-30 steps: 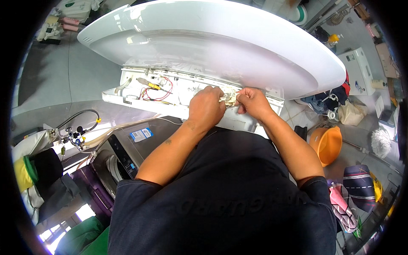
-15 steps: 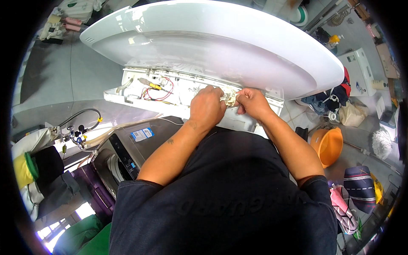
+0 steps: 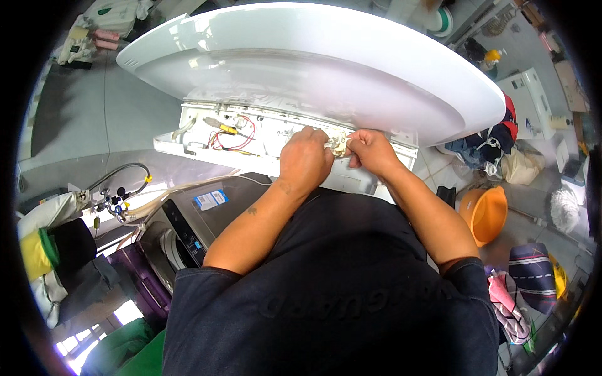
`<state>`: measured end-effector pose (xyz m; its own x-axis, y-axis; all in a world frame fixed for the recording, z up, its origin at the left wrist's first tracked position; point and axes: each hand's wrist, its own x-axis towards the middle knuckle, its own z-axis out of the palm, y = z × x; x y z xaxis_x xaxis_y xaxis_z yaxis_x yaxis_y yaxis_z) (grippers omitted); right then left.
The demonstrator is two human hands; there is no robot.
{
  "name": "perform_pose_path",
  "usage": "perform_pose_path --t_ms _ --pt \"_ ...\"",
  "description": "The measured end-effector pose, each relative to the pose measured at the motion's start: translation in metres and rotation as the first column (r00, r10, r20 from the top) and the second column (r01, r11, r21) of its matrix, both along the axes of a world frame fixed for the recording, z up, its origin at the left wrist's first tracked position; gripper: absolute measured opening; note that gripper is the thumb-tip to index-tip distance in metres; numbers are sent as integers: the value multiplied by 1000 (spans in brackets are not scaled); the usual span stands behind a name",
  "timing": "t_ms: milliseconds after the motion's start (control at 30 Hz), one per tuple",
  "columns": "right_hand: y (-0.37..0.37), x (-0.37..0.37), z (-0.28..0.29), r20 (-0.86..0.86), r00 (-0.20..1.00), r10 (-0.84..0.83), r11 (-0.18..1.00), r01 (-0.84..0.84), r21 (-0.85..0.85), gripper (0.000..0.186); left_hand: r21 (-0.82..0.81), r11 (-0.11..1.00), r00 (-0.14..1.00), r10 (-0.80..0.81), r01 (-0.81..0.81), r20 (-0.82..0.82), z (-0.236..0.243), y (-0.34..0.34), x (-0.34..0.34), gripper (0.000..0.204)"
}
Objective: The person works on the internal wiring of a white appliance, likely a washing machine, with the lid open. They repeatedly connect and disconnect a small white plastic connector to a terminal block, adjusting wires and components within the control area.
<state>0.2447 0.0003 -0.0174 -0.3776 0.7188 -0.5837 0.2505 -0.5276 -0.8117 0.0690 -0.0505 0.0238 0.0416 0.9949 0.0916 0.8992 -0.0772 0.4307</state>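
Note:
A large white appliance shell (image 3: 301, 37) with a curved front spans the top of the view. Along its near side runs an opened white housing (image 3: 216, 152), where red wires (image 3: 248, 128) and a yellow-sleeved connector (image 3: 227, 129) show. Both hands meet at a small cream-coloured fitting (image 3: 339, 144) in the right half of this housing. My left hand (image 3: 305, 156) is closed against the fitting's left side, its fingertips mostly hidden. With thumb and index finger together, my right hand (image 3: 374, 151) pinches at the right side; whatever lies in the pinch is too small to name.
Below left of the housing stands a grey washing machine (image 3: 216, 216); beyond it a hose with metal valves (image 3: 114, 199) hangs by the wall. An orange basin (image 3: 483, 216) and piled clothes (image 3: 480, 150) are on the right. A purple suitcase (image 3: 139, 282) stands lower left.

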Motion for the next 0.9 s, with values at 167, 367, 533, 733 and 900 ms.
perform_pose_path --t_ms 167,367,533,733,900 --pt "1 0 -1 -7 1000 3 1000 -3 -10 13 4 1000 999 5 -5 31 -1 0 0 17" --pt "1 0 1 17 1000 -6 1000 6 2 15 -43 999 999 29 -29 18 2 1 1 18" --pt "1 0 1 13 1000 -3 1000 3 -6 14 -99 994 998 52 -48 36 4 0 1 21" --pt "1 0 1 9 1000 0 1000 0 -13 14 -432 874 642 464 -222 610 20 10 -3 30" --pt "1 0 -2 25 1000 -1 1000 1 3 16 -672 737 118 675 -64 729 33 25 -14 30"
